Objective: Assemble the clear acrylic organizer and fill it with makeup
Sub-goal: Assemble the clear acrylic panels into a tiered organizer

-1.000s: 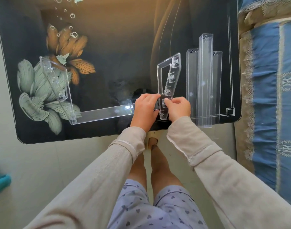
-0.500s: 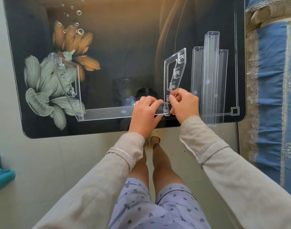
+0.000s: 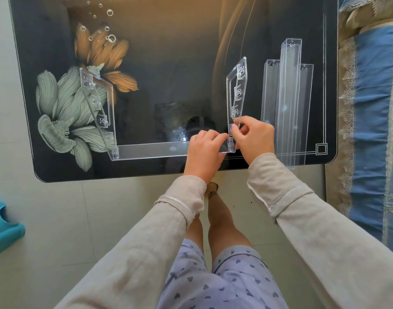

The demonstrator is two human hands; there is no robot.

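Side panel [image 3: 240, 90], pinched in the right hand [image 3: 255, 139], now meets the base strip [image 3: 151, 150] gripped by the left hand [image 3: 204, 150]; corner seems joined.

Found a long strip [image 3: 151, 151] lying along the near edge of the table [image 3: 191, 52]. Saw a first side panel [image 3: 97, 112] upright at its left end, touching it at the corner. Noted a second side panel [image 3: 236, 90] upright at the right end, with the left hand [image 3: 204, 150] gripping the strip just left of it and the right hand [image 3: 254, 139] pinching its lower part from the right. Counted three loose pieces [image 3: 289, 97] side by side right of the hands. Spotted a bed [image 3: 374, 108] right of the table.
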